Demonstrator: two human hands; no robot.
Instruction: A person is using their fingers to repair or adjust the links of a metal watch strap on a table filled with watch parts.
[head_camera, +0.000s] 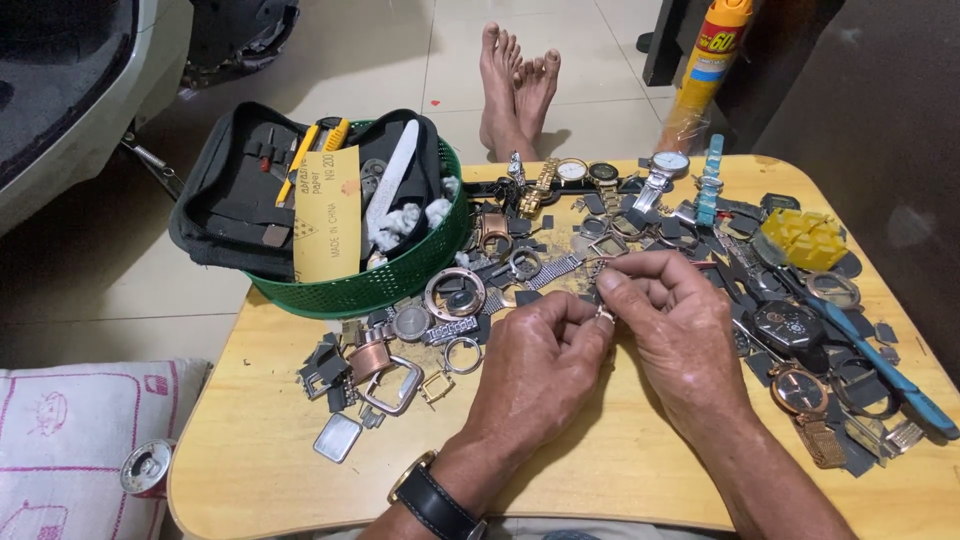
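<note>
While both hands meet above the pale wooden tabletop (600, 470), the left hand (535, 370) and right hand (680, 325) pinch one small silvery metal part (605, 314) between closed fingertips, too tiny to identify. Around them lie scattered round metal watch cases (455, 293), dark flat fragments and linked bracelets. At upper left, touching the heap, sits a round green perforated plastic basket (380, 285) holding a black fabric tool pouch (235, 200).

Yellow paper sleeve (327, 213), orange spray can (708, 62)
</note>
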